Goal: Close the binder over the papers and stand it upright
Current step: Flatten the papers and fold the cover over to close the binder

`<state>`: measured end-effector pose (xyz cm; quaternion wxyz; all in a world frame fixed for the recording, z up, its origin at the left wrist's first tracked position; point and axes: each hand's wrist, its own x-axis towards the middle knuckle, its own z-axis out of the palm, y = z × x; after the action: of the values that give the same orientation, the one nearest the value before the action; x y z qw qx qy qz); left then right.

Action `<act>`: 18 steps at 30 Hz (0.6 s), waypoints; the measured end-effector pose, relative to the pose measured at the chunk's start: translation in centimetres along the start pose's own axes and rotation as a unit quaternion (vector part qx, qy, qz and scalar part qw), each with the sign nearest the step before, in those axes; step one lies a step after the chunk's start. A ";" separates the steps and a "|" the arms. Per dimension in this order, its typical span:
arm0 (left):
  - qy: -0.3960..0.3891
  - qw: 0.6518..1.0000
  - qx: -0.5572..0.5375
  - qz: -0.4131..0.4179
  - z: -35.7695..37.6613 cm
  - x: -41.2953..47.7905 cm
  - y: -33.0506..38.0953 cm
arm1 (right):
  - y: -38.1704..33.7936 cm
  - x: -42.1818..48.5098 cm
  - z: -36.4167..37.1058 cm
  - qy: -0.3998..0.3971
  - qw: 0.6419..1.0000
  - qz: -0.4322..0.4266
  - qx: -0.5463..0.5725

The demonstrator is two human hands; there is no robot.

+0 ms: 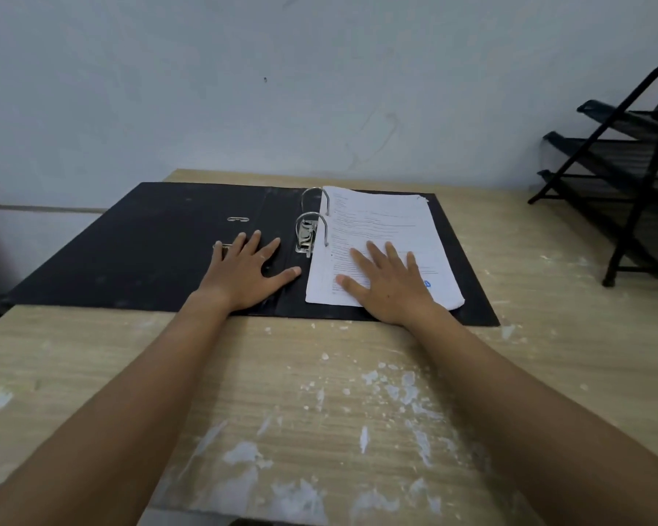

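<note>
A black cardboard lever-arch binder [149,252] lies fully open and flat on the light wooden table [320,392], near the far edge by the pale wall [244,89]. Its left cover reaches past the left edge of the table and hangs a little over it. A stack of white printed papers [380,237] sits on the right cover, threaded on the two silver metal rings [314,222], which are closed. The printed lines on the top sheet are too small to read; a small blue mark [427,283] shows near the lower right of the page, but I cannot tell what it says. No brand or label is visible on the binder.

The left hand [249,269] rests flat on the left cover just beside the spine, fingers spread, gripping nothing. The right hand [388,282] lies flat on the papers, also spread and holding nothing.

The table surface in front of the binder is free, with white paint stains. A black metal mesh tray rack [623,176] stands at the far right, well apart from the binder.
</note>
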<state>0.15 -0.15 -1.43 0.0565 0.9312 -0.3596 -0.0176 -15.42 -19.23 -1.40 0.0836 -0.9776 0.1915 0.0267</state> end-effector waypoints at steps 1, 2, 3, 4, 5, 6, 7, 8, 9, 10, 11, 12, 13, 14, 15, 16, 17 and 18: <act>-0.002 1.000 -0.001 0.000 0.0 -0.1 0.0 | 0.0 0.0 0.1 -0.001 1.000 0.001 0.002; -0.003 1.000 0.000 -0.003 -0.1 0.0 0.0 | 0.1 0.0 -0.1 -0.001 1.000 0.003 0.004; -0.003 1.000 0.002 -0.003 -0.1 -0.1 0.0 | 0.2 0.0 -0.1 0.000 1.000 0.004 0.004; -0.003 1.000 0.004 -0.004 -0.1 -0.1 0.1 | 0.2 0.0 -0.1 0.000 1.000 0.004 0.004; -0.004 1.000 0.005 -0.005 -0.1 -0.2 0.2 | 0.3 -0.1 -0.2 0.000 1.000 0.002 0.002; -0.007 1.000 0.005 -0.005 -0.1 -0.3 0.4 | 0.4 -0.2 -0.1 -0.003 1.000 0.001 0.001; -0.008 1.000 0.004 -0.005 -0.1 -0.3 0.6 | 0.5 -0.3 -0.1 -0.002 1.000 0.000 0.000; -0.008 1.000 0.003 -0.005 0.0 -0.3 0.8 | 0.7 -0.4 0.0 0.000 1.000 0.001 -0.001; -0.008 1.000 0.004 -0.003 0.0 -0.3 1.1 | 0.9 -0.5 0.0 0.001 1.000 0.002 -0.002; -0.007 1.000 0.006 -0.001 0.1 -0.3 1.4 | 1.2 -0.6 0.0 0.002 1.000 0.004 -0.002; -0.007 1.000 0.006 0.001 0.1 -0.4 1.7 | 1.6 -0.8 -0.1 0.004 1.000 0.005 -0.002; -0.008 1.000 0.005 0.002 0.1 -0.4 2.1 | 2.0 -1.1 -0.1 0.005 1.000 0.006 -0.002; -0.009 1.000 0.003 0.005 0.2 -0.4 2.5 | 2.3 -1.4 -0.1 0.006 1.000 0.007 -0.002; -0.012 1.000 0.002 0.007 0.2 -0.4 3.0 | 2.7 -1.7 -0.2 0.005 1.000 0.010 -0.001; -0.014 1.000 0.000 0.010 0.2 -0.4 3.5 | 3.1 -2.0 -0.3 0.006 1.000 0.013 0.001; -0.015 1.000 -0.001 0.014 0.3 -0.4 4.1 | 3.6 -2.4 -0.4 0.007 1.000 0.016 0.001; -0.014 1.000 -0.002 0.017 0.3 -0.4 4.7 | 4.1 -2.7 -0.5 0.007 1.000 0.019 0.001; -0.014 1.000 -0.002 0.021 0.4 -0.5 5.4 | 4.6 -3.1 -0.6 0.007 1.000 0.024 0.002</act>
<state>-3.82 -3.81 -1.15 0.0533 0.9230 -0.3800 -0.0296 -20.01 -22.40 -1.30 0.0836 -0.9727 0.2155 0.0214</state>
